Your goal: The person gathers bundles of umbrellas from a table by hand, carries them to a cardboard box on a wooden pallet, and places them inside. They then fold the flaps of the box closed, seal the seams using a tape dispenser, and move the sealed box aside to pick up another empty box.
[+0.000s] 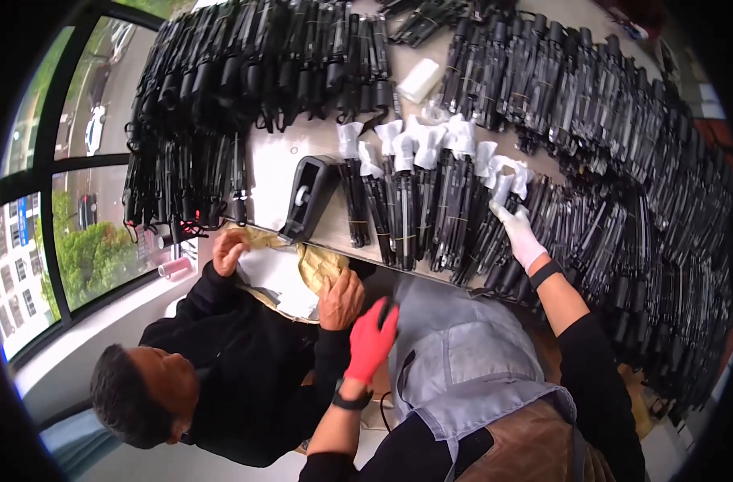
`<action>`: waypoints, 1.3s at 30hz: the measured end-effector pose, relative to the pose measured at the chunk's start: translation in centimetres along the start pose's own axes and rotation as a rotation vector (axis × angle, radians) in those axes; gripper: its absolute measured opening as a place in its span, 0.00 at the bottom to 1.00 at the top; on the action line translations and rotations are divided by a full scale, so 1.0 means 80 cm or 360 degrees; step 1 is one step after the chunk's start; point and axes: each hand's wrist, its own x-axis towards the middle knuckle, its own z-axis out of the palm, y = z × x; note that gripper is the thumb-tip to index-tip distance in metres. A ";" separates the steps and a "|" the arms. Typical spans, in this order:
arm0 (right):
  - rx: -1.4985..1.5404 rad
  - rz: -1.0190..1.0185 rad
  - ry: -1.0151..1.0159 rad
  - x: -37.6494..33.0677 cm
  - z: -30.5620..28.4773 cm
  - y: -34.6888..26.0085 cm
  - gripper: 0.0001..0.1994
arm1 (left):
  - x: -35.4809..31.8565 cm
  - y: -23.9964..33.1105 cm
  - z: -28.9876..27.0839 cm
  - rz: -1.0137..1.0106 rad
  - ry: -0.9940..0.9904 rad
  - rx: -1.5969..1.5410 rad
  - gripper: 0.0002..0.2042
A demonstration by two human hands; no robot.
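My right hand, in a white glove, reaches to the front row on the table. Its fingers close on the white-wrapped end of a black folding umbrella frame. Beside it lie several more umbrella frames with ends wrapped in white plastic, some banded together. My left hand, in a red glove, hovers in front of my grey apron, apart from the table. Its fingers are curled in, with a small black patch or thing at their tips that I cannot make out.
A co-worker in black sits at my left, both hands at yellow paper and a white sheet. A black tape dispenser stands on the table. Dense piles of umbrella frames line the back and right. Windows are at left.
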 end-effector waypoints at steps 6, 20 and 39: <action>-0.0656 -0.0036 0.0328 -0.006 0.039 -0.015 0.67 | 0.194 0.021 0.034 0.0092 0.0503 -0.0358 0.37; -0.0366 -0.0291 0.0182 0.007 0.049 0.002 0.70 | 0.254 0.024 0.116 -0.0348 0.0387 -0.0549 0.61; 0.0399 -0.0457 -0.0233 0.019 0.095 -0.027 0.57 | 0.286 -0.013 0.062 -0.0264 -0.0248 -0.1825 0.34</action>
